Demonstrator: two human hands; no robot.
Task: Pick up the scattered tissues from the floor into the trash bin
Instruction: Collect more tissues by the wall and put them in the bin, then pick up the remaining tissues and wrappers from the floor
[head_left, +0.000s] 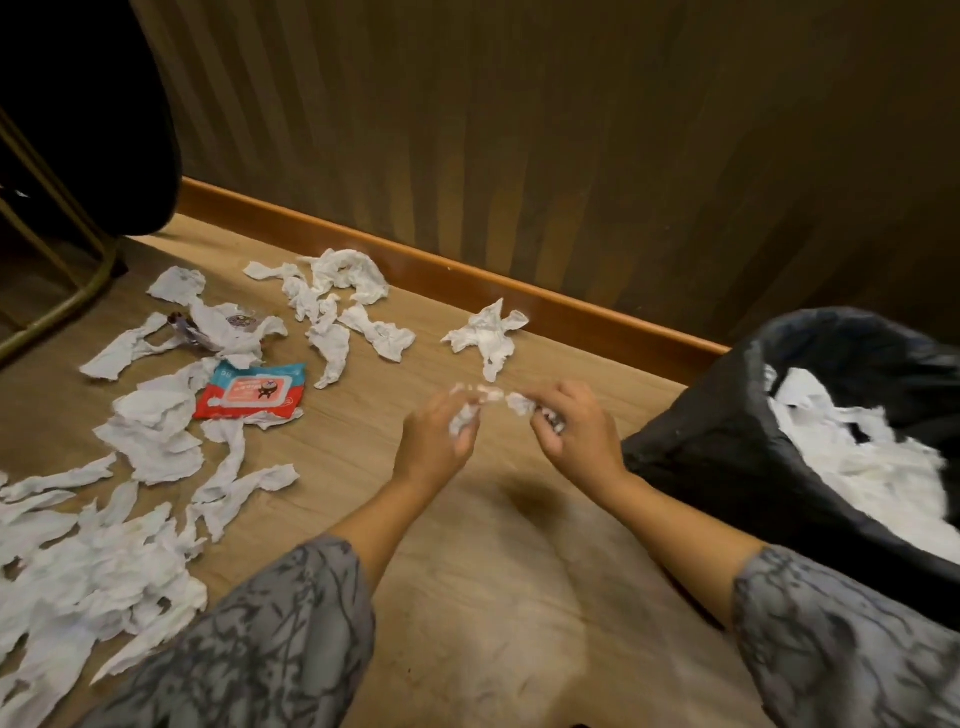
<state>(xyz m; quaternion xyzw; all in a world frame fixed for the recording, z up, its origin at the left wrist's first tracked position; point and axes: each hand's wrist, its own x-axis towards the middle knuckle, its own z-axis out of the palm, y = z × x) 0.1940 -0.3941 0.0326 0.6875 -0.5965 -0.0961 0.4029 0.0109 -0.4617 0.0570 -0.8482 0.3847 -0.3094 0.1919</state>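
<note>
Several crumpled white tissues lie on the wooden floor: a big heap (88, 561) at the lower left, a cluster (343, 296) near the skirting board, and one lone tissue (488, 335) just beyond my hands. My left hand (436, 441) is closed around a small tissue wad (464, 418). My right hand (571, 431) grips another small tissue scrap (519, 402). The two hands hover close together above the floor. To the right stands the trash bin (727, 447), lined with a black bag and holding white tissues (878, 462).
A red and blue wet-wipe packet (252, 391) lies among the tissues on the left. A dark chair with a brass-coloured frame (78, 291) stands at the far left. A striped wall and wooden skirting board (519, 291) bound the floor behind.
</note>
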